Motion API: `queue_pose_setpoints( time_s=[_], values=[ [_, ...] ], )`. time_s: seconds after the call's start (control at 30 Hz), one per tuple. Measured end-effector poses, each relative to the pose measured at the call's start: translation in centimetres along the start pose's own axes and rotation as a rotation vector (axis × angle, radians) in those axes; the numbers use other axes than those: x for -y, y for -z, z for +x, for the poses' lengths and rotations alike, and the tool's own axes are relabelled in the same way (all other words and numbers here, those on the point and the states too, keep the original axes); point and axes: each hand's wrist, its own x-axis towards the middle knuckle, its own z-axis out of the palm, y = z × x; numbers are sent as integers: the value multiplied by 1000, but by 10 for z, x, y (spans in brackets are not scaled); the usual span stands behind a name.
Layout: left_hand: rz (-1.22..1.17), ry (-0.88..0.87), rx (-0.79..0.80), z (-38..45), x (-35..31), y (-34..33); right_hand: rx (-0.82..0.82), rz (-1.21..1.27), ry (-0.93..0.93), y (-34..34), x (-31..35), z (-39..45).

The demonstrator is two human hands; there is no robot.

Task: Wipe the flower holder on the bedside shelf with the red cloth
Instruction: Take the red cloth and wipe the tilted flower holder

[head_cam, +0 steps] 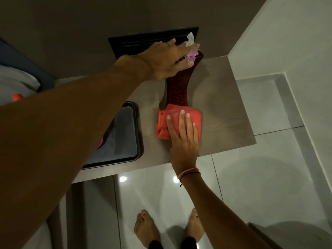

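A tall dark red flower holder [177, 90] with a narrow waist stands on the wooden bedside shelf [224, 105]. Pink and white flowers [190, 51] stick out of its top. My left hand [165, 60] reaches in from the left and grips the holder's upper part, fingers spread among the flowers. My right hand [183, 133] lies flat on the folded red cloth [177, 123], pressing it against the foot of the holder, which the cloth hides.
A dark tray [138, 133] lies on the shelf left of the cloth, partly under my left arm. A black wall panel [143, 42] is behind the holder. Glossy floor tiles [251, 186] and my bare feet [147, 229] are below the shelf's front edge.
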Motion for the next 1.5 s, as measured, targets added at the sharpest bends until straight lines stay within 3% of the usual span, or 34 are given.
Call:
queue_pose_setpoints(
  time_s=[0.13,0.2,0.27,0.33,0.4,0.43,0.6,0.8,1.2,1.27,1.4,1.5],
  values=[
    [22,3,3,-3,-4,-1,73,160,39,17,-12,-24],
    [25,16,-1,-4,-5,-3,81,392,-126,29,-16,-35],
    [33,22,-19,-6,-8,-4,-72,721,-424,43,-15,-35],
    [45,23,-38,-9,-9,-6,-327,936,-608,52,-14,-23],
    [53,26,-49,-11,-10,-9,-483,1007,-612,56,-10,-1],
    [54,24,-50,-11,-10,-10,-481,969,-562,56,-6,12],
    [47,28,-53,-10,-10,-10,-4,351,-199,24,18,34],
    [52,27,-53,-11,-12,-8,28,94,-128,-1,7,-3],
    [108,36,-20,-24,-25,-9,415,61,71,24,-15,-35],
    [48,55,-27,-24,-28,-12,428,159,100,34,-19,-45],
    [-116,146,-47,-37,-42,-39,241,517,-73,52,-24,-78],
    [-109,124,-134,-50,-55,-68,295,668,-209,50,-19,-108]
  ],
)
